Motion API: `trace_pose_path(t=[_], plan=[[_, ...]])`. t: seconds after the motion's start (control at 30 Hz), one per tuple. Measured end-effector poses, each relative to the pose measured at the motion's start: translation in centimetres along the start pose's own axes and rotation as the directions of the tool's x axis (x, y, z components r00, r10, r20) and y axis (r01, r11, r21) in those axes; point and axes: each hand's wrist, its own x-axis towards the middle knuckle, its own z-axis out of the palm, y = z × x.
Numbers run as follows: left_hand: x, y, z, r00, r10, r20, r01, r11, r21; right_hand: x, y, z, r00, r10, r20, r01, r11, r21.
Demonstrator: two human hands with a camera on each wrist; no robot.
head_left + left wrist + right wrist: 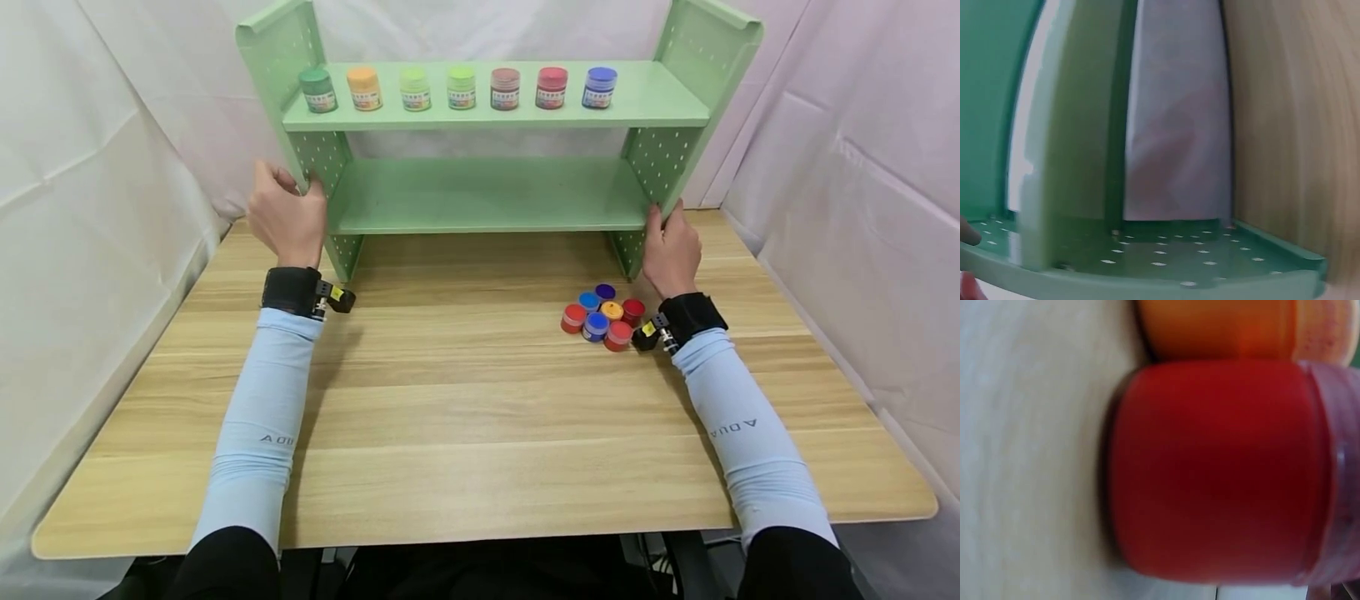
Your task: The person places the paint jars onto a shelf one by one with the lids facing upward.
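Shelf (487,196) between left hand (288,214) and right hand (672,254), each grip clamped on a side panel (663,154); seven jars (596,326) on table (480,433).

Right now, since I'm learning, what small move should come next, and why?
Probably ease the right hand off the green shelf: the left hand also holds it, its lower board is bare, and jars cluster near the right wrist camera.
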Motion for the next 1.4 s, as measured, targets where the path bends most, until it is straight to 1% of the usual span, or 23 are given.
trace_pose_path(t=[0.1, 0.2, 0.3, 0.4, 0.47, 0.7, 0.9, 1.03, 1.1, 1.23, 1.33, 1.4], plan=[[0.0, -0.7, 0.6, 1.0, 0.011, 0.025, -0.012, 0.999, 0.033, 0.0, 0.0, 0.0, 1.0, -0.004, -0.003, 0.004, 1.0, 0.002], [-0.2, -1.2, 1.2, 0.997, 0.025, 0.078, -0.029, 0.999, 0.046, 0.0, 0.0, -0.1, 1.0, 0.0, -0.003, 0.0, 1.0, 0.0], [-0.4, -1.6, 1.8, 0.99, 0.068, 0.126, -0.069, 0.998, 0.009, 0.0, 0.0, -0.1, 1.0, 0.002, 0.001, -0.002, 1.0, -0.001], [-0.6, -1.9, 2.4, 0.983, 0.116, 0.142, -0.11, 0.993, -0.051, 0.0, 0.0, -0.2, 1.0, 0.0, 0.004, 0.0, 1.0, 0.001], [-0.7, -2.1, 2.7, 0.981, 0.132, 0.14, -0.123, 0.99, -0.071, 0.0, 0.0, -0.3, 1.0, -0.004, 0.005, 0.004, 1.0, 0.001], [-0.8, -1.9, 3.3, 0.981, 0.129, 0.145, -0.116, 0.988, -0.097, 0.0, 0.0, -0.8, 1.0, 0.017, 0.022, -0.017, 1.0, 0.002], [-1.1, -2.0, 3.2, 0.983, 0.105, 0.152, -0.09, 0.99, -0.105, 0.2, 0.1, -1.1, 0.999, 0.011, 0.051, -0.011, 1.0, 0.006], [-1.2, -2.3, 3.0, 0.982, 0.092, 0.167, -0.076, 0.992, -0.098, 0.4, 0.0, -1.3, 0.995, 0.001, 0.103, -0.002, 1.0, 0.008], [-1.2, -2.3, 2.9, 0.981, 0.076, 0.18, -0.059, 0.993, -0.102, 0.5, 0.0, -1.5, 0.991, 0.0, 0.137, -0.002, 1.0, 0.015], [-1.2, -2.4, 2.9, 0.981, 0.071, 0.182, -0.056, 0.995, -0.085, 0.7, -0.2, -2.0, 0.979, -0.002, 0.202, -0.001, 1.0, 0.019], [-1.2, -2.4, 2.9, 0.981, 0.071, 0.179, -0.059, 0.996, -0.073, 0.9, -0.5, -2.7, 0.963, -0.005, 0.269, 0.009, 1.0, -0.013], [-1.1, -2.3, 2.9, 0.981, 0.075, 0.177, -0.063, 0.995, -0.071, 0.9, -0.8, -3.4, 0.947, 0.012, 0.322, 0.015, 0.997, -0.081]])
